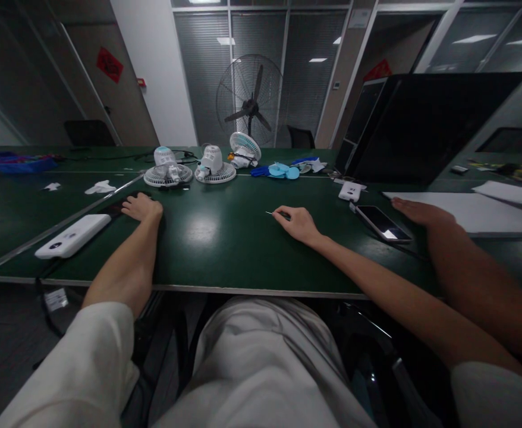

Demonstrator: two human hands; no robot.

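Observation:
My right hand (297,223) is held low above the green table, fingers pinched. A thin, silvery, pin-like tool (269,213) sticks out to the left from its fingertips; the rest is hidden in the grip, so its exact kind does not show. Farther left, my left hand (142,207) lies on the table with its fingers stretched out, against a dark flat patch (117,208) that I cannot make out. Beside it is a white power-bank-like box (74,236) with a cable.
White fans (168,173) stand at the back, with blue gloves (283,171) to their right. At right are a phone (383,224), a small white device (350,191) and a big black monitor-like panel (448,128). Another person's hand (425,213) rests by white sheets (506,217).

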